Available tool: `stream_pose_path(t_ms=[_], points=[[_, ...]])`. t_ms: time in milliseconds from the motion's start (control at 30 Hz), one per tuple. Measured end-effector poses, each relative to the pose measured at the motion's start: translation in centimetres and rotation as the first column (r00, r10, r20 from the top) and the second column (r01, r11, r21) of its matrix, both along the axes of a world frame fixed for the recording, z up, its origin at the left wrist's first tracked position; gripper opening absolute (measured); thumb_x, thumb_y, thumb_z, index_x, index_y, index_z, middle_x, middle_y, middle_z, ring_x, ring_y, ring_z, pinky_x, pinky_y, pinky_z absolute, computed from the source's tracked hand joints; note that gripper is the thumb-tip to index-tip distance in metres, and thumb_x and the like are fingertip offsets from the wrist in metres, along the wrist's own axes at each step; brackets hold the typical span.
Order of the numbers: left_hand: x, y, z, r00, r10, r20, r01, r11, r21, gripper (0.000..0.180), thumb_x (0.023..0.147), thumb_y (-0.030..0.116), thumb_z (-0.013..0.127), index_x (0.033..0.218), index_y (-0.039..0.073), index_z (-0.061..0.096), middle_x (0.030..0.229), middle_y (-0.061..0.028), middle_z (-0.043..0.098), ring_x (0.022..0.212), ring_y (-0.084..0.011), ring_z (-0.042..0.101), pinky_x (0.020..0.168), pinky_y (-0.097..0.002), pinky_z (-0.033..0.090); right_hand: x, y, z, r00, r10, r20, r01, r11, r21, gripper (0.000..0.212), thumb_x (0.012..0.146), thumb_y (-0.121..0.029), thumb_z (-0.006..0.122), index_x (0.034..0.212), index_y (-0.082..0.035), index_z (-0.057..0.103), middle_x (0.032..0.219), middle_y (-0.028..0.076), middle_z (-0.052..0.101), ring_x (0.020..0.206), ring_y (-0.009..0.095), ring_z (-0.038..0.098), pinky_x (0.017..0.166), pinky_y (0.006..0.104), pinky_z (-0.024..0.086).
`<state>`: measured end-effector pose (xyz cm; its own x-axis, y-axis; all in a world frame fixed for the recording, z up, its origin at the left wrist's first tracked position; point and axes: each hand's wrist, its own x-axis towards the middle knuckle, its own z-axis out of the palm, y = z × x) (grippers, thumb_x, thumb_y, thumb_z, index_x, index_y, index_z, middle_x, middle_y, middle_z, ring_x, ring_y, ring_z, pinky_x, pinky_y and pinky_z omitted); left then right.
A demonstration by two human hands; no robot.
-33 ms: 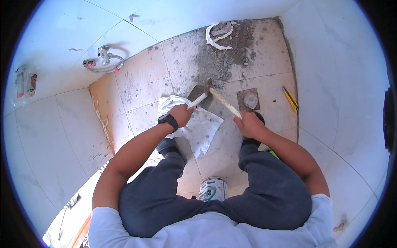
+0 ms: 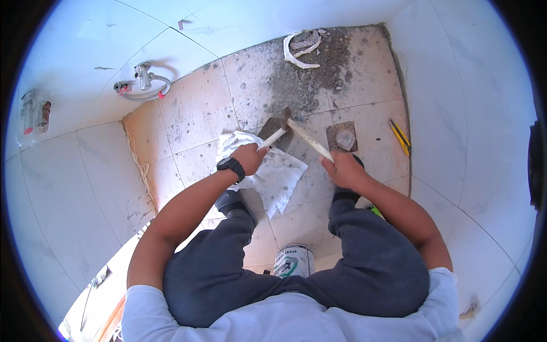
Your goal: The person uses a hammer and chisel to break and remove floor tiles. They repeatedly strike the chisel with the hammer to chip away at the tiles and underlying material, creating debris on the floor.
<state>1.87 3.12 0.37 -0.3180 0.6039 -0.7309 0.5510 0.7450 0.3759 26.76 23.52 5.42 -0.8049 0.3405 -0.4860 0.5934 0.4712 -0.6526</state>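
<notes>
The left hand [image 2: 248, 157] grips a trowel [image 2: 272, 132] by its handle; the right hand [image 2: 342, 169] clasps a stick [image 2: 309, 139] scraping its blade, above the floor [image 2: 199, 108], with a can [image 2: 293, 260] near.

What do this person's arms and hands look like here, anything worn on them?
Both forearms are bare down to the hands, with no gloves. The left hand has a black wristwatch strapped at the wrist. The right hand wears nothing I can see. Short white T-shirt sleeves cover the upper arms.
</notes>
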Motion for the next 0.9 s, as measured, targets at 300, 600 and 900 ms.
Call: stream_pose_path(t_ms=[300,600,900], points=[[-0.8,0.4,-0.3,1.000,-0.001,0.010,0.001,1.000,-0.010,0.068,0.106,0.055,0.043,0.098,-0.007,0.071,0.094,-0.0310,0.071,0.092,-0.0468,0.068,0.086,-0.0526,0.052,-0.7,0.0,-0.5,0.994,0.003,0.111,-0.002,1.000,-0.009,0.044,0.104,-0.036,0.058,0.092,0.007,0.060,0.079,0.033,0.066,0.079,0.050,0.067,0.071,0.0546,0.052],[-1.0,0.4,-0.5,1.000,-0.014,0.012,0.014,1.000,-0.019,0.070,0.106,0.056,0.042,0.096,-0.007,0.071,0.092,-0.0303,0.071,0.091,-0.0470,0.068,0.085,-0.0530,0.052,-0.3,-0.5,-0.9,0.997,-0.072,0.035,0.073,0.997,-0.021,0.046,0.104,-0.038,0.057,0.092,0.007,0.060,0.081,0.033,0.065,0.083,0.052,0.066,0.075,0.0555,0.051],[-1.1,0.1,-0.7,0.999,0.017,0.033,-0.016,1.000,-0.025,0.070,0.106,0.056,0.042,0.097,-0.007,0.070,0.094,-0.0308,0.070,0.092,-0.0468,0.068,0.084,-0.0534,0.052,-0.4,-0.5,-0.8,0.994,-0.104,0.016,0.105,0.994,-0.033,0.047,0.104,-0.038,0.058,0.088,0.007,0.060,0.078,0.032,0.065,0.077,0.051,0.066,0.069,0.0541,0.052]])
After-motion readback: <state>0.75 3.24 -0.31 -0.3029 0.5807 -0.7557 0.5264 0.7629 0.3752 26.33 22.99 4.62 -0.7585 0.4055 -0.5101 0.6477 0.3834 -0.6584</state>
